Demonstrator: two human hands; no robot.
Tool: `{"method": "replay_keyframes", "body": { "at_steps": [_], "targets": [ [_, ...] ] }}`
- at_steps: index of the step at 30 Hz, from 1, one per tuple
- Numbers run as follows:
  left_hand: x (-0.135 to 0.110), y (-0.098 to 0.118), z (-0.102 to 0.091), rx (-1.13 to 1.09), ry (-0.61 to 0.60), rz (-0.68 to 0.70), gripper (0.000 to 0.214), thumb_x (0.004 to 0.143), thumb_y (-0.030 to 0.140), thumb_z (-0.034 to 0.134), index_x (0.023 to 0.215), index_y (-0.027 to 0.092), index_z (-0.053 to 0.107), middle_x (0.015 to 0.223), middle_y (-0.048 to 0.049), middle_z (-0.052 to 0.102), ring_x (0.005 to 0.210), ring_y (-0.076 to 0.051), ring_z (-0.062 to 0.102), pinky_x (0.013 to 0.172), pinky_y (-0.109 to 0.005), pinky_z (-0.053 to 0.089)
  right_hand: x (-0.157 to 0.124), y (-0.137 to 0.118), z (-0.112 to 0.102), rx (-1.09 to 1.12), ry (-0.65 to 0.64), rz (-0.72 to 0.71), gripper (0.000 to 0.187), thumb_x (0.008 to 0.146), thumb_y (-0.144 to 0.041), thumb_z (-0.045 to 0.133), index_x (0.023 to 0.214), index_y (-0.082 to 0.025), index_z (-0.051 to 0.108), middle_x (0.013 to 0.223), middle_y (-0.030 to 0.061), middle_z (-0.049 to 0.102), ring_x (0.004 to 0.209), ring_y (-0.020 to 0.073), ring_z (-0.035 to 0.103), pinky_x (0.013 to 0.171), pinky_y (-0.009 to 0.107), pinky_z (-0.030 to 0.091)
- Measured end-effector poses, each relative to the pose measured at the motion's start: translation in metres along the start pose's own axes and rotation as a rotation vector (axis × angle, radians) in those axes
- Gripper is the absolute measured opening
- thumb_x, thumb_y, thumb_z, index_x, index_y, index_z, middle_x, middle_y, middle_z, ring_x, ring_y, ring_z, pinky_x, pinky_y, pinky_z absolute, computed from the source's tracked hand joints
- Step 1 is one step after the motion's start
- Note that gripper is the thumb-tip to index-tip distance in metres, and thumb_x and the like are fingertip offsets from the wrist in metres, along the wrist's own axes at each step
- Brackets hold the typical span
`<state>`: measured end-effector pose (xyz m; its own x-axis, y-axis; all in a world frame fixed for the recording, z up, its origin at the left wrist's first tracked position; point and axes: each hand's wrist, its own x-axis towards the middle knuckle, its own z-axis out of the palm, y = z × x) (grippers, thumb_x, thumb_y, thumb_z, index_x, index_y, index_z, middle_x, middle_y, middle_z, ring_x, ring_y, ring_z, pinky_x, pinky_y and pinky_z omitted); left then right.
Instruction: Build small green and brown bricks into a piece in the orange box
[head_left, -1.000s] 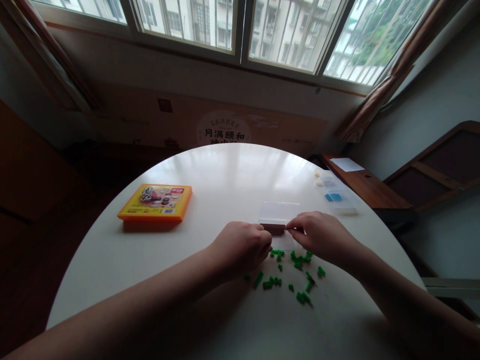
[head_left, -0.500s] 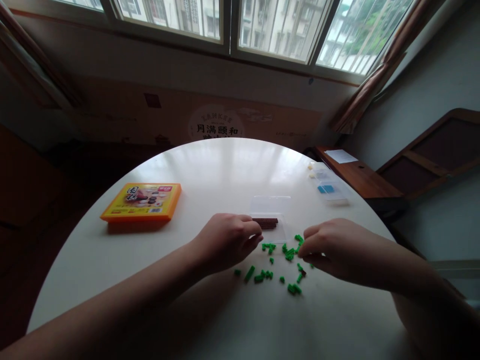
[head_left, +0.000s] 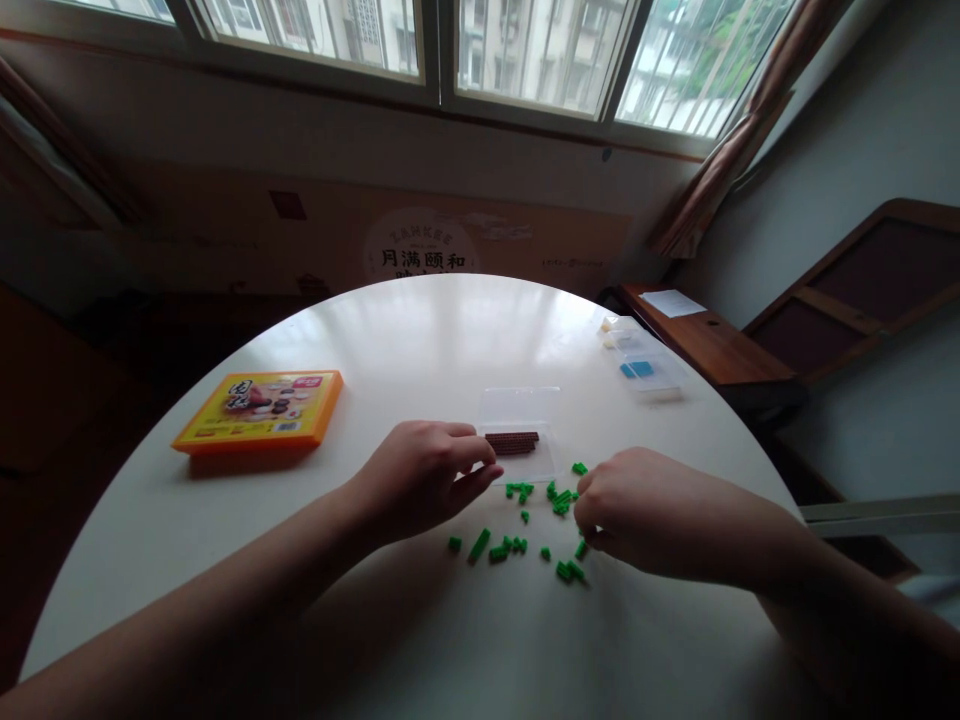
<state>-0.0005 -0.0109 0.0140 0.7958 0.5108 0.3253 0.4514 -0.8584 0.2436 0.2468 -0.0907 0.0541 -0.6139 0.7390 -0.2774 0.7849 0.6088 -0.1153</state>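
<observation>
My left hand is at the left edge of a clear plastic box. Its fingers are loosely bent, with a gap between index finger and thumb, and nothing shows between them. Inside the box lies a neat row of dark brown toy bricks. My right hand reaches down to the table at the right side of some scattered small green bricks. Its fingers are curled together, and whatever is between them is hidden. One longer green brick lies nearer to me.
A yellow and orange game box lies at the left of the round white table. At the back right is another clear box with a blue piece. A wooden desk with paper stands beyond.
My right hand has come down and nearer over the right-hand bricks; the small brown piece seen there is now hidden. My left hand stays by the box. The whole view has shifted slightly.
</observation>
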Motion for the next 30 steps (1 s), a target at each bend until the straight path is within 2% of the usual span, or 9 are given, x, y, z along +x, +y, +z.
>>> {"method": "replay_keyframes", "body": {
  "at_steps": [4,9,18,25,30],
  "targets": [
    [0.000,0.000,-0.001,0.008,0.007,-0.001,0.025,0.092,0.033,0.049,0.080,0.020,0.067,0.074,0.0010,0.065,0.058,-0.009,0.054,0.054,-0.021,0.035,0.001,-0.004,0.001,-0.053,-0.011,0.000,0.020,0.072,-0.004,0.050,0.062,-0.018,0.060,0.062,-0.0004,0.061,0.052,0.0099,0.045,0.053,0.025,0.024],
    [0.001,-0.001,-0.002,0.009,-0.004,0.008,0.025,0.092,0.033,0.049,0.080,0.021,0.067,0.074,0.0012,0.065,0.059,-0.009,0.056,0.054,-0.021,0.037,0.002,-0.003,0.003,-0.044,0.008,0.008,0.018,0.072,-0.005,0.050,0.064,-0.018,0.060,0.065,-0.0003,0.062,0.053,0.0101,0.046,0.054,0.025,0.023],
    [0.000,0.002,-0.003,0.012,0.036,0.006,0.026,0.093,0.032,0.048,0.078,0.019,0.066,0.072,0.0006,0.065,0.057,-0.009,0.054,0.053,-0.021,0.035,0.002,-0.002,0.001,-0.028,0.008,0.013,0.018,0.075,-0.006,0.053,0.066,-0.018,0.062,0.065,0.0006,0.063,0.057,0.0115,0.052,0.054,0.025,0.025],
    [0.000,0.001,-0.003,0.020,0.054,0.020,0.026,0.092,0.030,0.048,0.076,0.018,0.065,0.070,0.0004,0.063,0.055,-0.008,0.053,0.051,-0.020,0.035,0.002,0.002,0.007,-0.066,0.027,-0.003,0.018,0.078,-0.008,0.052,0.066,-0.018,0.061,0.065,0.0003,0.063,0.055,0.0107,0.050,0.054,0.025,0.025],
    [0.000,0.004,-0.004,-0.012,0.079,0.042,0.024,0.092,0.028,0.050,0.076,0.018,0.065,0.071,0.0007,0.064,0.057,-0.008,0.053,0.052,-0.020,0.036,-0.001,0.005,-0.005,0.048,0.088,-0.068,0.017,0.082,-0.012,0.053,0.073,-0.020,0.065,0.070,-0.0010,0.063,0.061,0.0102,0.053,0.059,0.024,0.031]
  ]
}}
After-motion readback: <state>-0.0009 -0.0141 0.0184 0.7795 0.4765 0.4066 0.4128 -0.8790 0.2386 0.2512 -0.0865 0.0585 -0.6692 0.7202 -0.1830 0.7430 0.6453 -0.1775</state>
